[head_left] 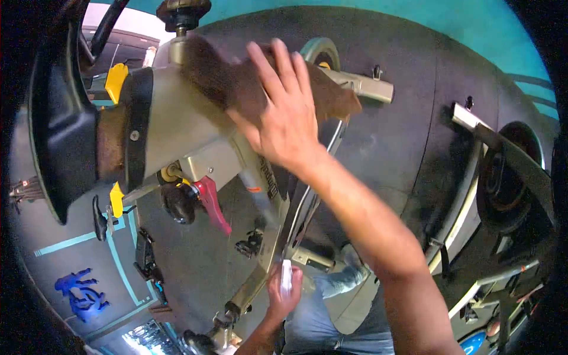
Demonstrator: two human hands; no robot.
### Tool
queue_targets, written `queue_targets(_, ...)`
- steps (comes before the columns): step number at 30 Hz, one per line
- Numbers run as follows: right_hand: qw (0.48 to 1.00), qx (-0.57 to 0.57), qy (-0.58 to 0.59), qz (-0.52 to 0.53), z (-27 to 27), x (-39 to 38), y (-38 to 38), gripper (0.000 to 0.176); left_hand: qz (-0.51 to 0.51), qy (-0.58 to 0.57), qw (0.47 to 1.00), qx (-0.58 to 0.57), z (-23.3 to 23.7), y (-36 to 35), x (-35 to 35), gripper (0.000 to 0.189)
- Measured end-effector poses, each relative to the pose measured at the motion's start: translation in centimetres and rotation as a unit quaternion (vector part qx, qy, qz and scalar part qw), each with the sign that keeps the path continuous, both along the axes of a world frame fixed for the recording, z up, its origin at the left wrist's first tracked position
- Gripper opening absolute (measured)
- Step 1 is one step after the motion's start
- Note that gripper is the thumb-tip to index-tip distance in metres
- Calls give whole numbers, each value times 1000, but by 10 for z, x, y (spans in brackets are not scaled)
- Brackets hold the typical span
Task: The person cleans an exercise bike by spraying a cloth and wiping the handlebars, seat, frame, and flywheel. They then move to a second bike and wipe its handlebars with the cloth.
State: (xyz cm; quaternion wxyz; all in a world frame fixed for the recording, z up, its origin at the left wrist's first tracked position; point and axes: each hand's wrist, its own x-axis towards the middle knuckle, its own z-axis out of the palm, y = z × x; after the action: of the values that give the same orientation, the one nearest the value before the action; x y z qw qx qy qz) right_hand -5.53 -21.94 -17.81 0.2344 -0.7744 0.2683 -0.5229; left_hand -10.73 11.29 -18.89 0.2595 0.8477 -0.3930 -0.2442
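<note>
Dark rubber gym floor (384, 136), teal painted floor lines (71, 241), blue figure logo (80, 293); apparently a second grey-and-black exercise machine (503, 177) at right.

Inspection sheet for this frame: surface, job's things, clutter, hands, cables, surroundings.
surface: dark rubber floor, teal lines at lower left.
job's things: brown cloth lying on the beige bike frame; small white bottle.
clutter: nothing seen.
hands: right hand open, flat on the cloth; left hand shut round the bottle, low beside the frame.
cables: nothing seen.
surroundings: black pad at left, red lever, second machine at right, teal wall.
</note>
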Motion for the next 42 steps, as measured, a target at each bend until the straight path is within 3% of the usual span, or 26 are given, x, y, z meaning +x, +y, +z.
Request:
queue_targets(2,1000,15,-1,26,-40,-6,37,92,44,58,997,-16,-18,3,-2,8)
queue_targets(5,990,91,38,96,-111,-13,108,99,76,72,993,-61,-60,16,-3,8)
queue_targets(7,983,100,20,153,-132,-22,126,105,84,62,987,-125,-75,9,0,10)
queue_targets(8,985,85,19,149,-145,-30,127,105,79,61,985,-139,-84,6,4,10)
queue_targets(10,957,10,125,262,-177,-44,122,108,67,34,982,-176,-100,5,10,11)
queue_targets(12,947,-14,126,294,-195,-56,117,103,109,56,978,-171,-111,6,8,13)
queue_targets(14,918,91,157,353,-202,-68,122,87,99,48,975,-192,-123,1,13,14)
queue_targets(15,905,176,107,373,-222,-68,133,71,71,43,972,-221,-114,-10,16,16)
queue_targets(18,921,147,134,335,-217,-85,145,69,89,34,950,-297,-121,-20,17,19)
queue_targets(19,898,256,98,344,-207,-94,142,63,91,19,950,-299,-120,-21,17,20)
queue_targets(20,901,243,99,347,-189,-104,133,63,92,15,946,-311,-125,-18,18,20)
queue_targets(22,865,352,-13,358,-145,-119,111,47,105,18,933,-343,-137,-11,20,20)
queue_targets(25,936,105,-196,273,-77,-101,69,44,111,21,925,-362,-154,-1,20,17)
queue_targets(26,958,7,-146,248,-55,-92,39,51,125,39,925,-357,-157,1,15,17)
queue_targets(27,937,97,-238,237,-24,-65,23,61,118,21,927,-354,-155,2,12,16)
queue_targets(28,976,-25,-216,21,-20,-32,-9,69,120,20,925,-359,-156,4,10,16)
queue_targets(29,951,-155,-183,-193,-17,-5,-31,74,119,33,925,-360,-157,7,9,16)
queue_targets(30,945,-167,-150,-238,-8,7,-38,78,118,46,926,-357,-155,10,9,15)
queue_targets(33,963,-208,-44,-163,-33,12,-10,71,124,56,926,-353,-148,19,5,18)
queue_targets(34,981,-152,-83,-82,-45,9,22,70,125,67,928,-344,-147,24,4,19)
queue_targets(35,984,-104,-129,-70,-64,12,44,77,127,63,931,-335,-151,31,5,21)
queue_targets(36,979,-135,-124,-88,-88,19,64,86,128,60,930,-340,-152,35,6,21)
queue_targets(37,986,-56,-153,-21,-102,8,88,95,143,64,926,-344,-152,39,6,21)
queue_targets(40,995,-40,-74,58,-131,-5,125,102,172,65,922,-340,-147,45,-1,23)
queue_targets(41,995,-38,-71,65,-131,-7,117,101,167,59,921,-348,-152,48,-1,23)
queue_targets(42,991,-89,-98,2,-121,-2,93,98,162,52,919,-355,-155,51,-1,24)
